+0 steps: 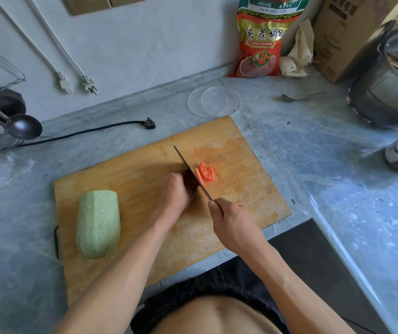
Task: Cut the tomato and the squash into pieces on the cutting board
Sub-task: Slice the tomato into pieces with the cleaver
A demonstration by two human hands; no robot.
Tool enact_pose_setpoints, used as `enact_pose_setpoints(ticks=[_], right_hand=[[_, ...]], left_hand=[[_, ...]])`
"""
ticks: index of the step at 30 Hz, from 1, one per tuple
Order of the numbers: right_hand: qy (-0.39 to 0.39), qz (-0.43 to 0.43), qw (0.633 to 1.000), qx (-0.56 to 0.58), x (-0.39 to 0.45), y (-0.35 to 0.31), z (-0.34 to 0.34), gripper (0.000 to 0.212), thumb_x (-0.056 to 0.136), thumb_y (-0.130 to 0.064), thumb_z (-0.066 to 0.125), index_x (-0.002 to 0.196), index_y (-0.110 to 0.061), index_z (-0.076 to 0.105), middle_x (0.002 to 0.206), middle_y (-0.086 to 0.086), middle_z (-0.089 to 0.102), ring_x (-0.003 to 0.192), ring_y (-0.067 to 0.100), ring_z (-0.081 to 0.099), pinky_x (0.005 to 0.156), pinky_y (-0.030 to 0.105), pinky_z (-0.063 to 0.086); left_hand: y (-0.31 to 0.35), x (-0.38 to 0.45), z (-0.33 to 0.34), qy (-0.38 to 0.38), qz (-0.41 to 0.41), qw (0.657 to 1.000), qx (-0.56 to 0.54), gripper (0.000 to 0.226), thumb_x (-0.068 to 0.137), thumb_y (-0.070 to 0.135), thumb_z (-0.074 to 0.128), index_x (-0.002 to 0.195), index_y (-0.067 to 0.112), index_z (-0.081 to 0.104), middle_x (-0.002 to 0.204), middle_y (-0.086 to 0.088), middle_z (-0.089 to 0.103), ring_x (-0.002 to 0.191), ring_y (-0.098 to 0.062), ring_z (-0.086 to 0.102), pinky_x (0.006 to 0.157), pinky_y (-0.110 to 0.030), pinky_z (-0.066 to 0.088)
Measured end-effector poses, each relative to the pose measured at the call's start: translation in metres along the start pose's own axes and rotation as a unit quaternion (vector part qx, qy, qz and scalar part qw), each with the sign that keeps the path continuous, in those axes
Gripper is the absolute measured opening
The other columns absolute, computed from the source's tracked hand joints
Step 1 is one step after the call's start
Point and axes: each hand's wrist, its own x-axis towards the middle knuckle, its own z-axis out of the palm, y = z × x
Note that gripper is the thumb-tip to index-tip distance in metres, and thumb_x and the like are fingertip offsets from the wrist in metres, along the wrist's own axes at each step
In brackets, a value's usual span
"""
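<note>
The right hand (pixel 231 225) is wrapped around the handle of a dark cleaver (pixel 192 173), its blade standing edge-down on the wooden cutting board (pixel 236 189). Just right of the blade lie thin red tomato slices (pixel 206 172), glossy and curved. The left hand (pixel 175 191) sits curled against the blade's left face, probably holding the rest of the tomato, which is hidden. Well to the left lies the peeled squash (pixel 98 224), pale green, matte and blunt-ended, near the board's left edge.
</note>
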Motion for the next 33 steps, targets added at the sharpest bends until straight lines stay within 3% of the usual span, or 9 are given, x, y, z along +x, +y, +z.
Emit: enact_pose_setpoints(ticks=[9, 13, 17, 20, 26, 30, 33], right_hand=[[0.032, -0.025, 0.999, -0.016, 0.017, 0.002, 0.015, 0.034, 0.105, -0.038, 0.034, 0.084, -0.017, 0.050, 0.057, 0.004, 0.047, 0.045, 0.022, 0.040, 0.044, 0.031, 0.023], [0.020, -0.016, 0.999, 0.025, 0.018, 0.005, 0.009, 0.035, 0.104, -0.036, 0.038, 0.072, -0.023, 0.042, 0.055, 0.001, 0.044, 0.046, 0.021, 0.037, 0.049, 0.037, 0.031], [0.004, 0.056, 0.990, 0.127, 0.017, 0.009, -0.004, 0.041, 0.104, -0.035, 0.038, 0.070, -0.013, 0.045, 0.057, 0.005, 0.048, 0.047, 0.020, 0.042, 0.044, 0.033, 0.038], [-0.009, 0.107, 0.968, 0.227, 0.017, 0.013, -0.014, 0.042, 0.104, -0.037, 0.036, 0.075, -0.010, 0.046, 0.062, 0.009, 0.050, 0.047, 0.021, 0.045, 0.041, 0.029, 0.041], [-0.005, 0.042, 0.987, 0.154, 0.008, 0.008, -0.014, 0.042, 0.103, -0.040, 0.037, 0.073, -0.013, 0.049, 0.059, 0.005, 0.051, 0.045, 0.016, 0.044, 0.040, 0.030, 0.041], [0.022, -0.022, 0.995, 0.090, 0.001, 0.001, -0.014, 0.040, 0.104, -0.034, 0.038, 0.071, -0.014, 0.048, 0.054, 0.002, 0.044, 0.047, 0.015, 0.035, 0.046, 0.029, 0.031], [0.023, -0.045, 0.997, 0.063, -0.003, -0.002, -0.013, 0.041, 0.105, -0.032, 0.039, 0.065, -0.023, 0.040, 0.051, -0.002, 0.037, 0.046, 0.014, 0.029, 0.045, 0.024, 0.024]], left_hand=[[0.004, -0.004, -0.004, -0.005, 0.002, 1.000, -0.008, 0.011, 0.077, 0.011, 0.073, 0.088, 0.009, 0.075, 0.085, -0.013, 0.074, 0.084, -0.033, 0.068, 0.061, -0.030, 0.047], [0.001, -0.002, -0.004, -0.007, 0.009, 1.000, -0.020, 0.009, 0.082, 0.017, 0.072, 0.088, 0.011, 0.075, 0.085, -0.011, 0.075, 0.081, -0.029, 0.067, 0.059, -0.026, 0.042], [-0.005, -0.003, -0.002, -0.010, 0.011, 0.999, -0.034, 0.006, 0.084, 0.019, 0.071, 0.084, 0.013, 0.070, 0.078, -0.003, 0.070, 0.073, -0.023, 0.065, 0.059, -0.027, 0.041], [-0.002, -0.005, -0.004, -0.011, 0.017, 0.999, -0.041, 0.014, 0.082, 0.014, 0.074, 0.095, 0.010, 0.071, 0.084, 0.006, 0.063, 0.076, -0.014, 0.058, 0.068, -0.025, 0.044], [-0.004, -0.001, -0.003, -0.019, 0.001, 0.999, -0.044, 0.014, 0.073, 0.013, 0.078, 0.078, 0.020, 0.066, 0.078, 0.000, 0.068, 0.075, -0.021, 0.064, 0.057, -0.013, 0.033], [0.001, -0.004, -0.003, -0.002, 0.019, 0.999, -0.026, 0.022, 0.068, 0.007, 0.080, 0.089, 0.011, 0.074, 0.087, -0.010, 0.073, 0.079, -0.026, 0.067, 0.061, -0.014, 0.032], [0.005, -0.005, -0.003, 0.010, 0.013, 0.999, -0.032, 0.028, 0.068, 0.007, 0.084, 0.095, 0.011, 0.076, 0.092, -0.009, 0.075, 0.081, -0.020, 0.070, 0.062, -0.003, 0.034]])
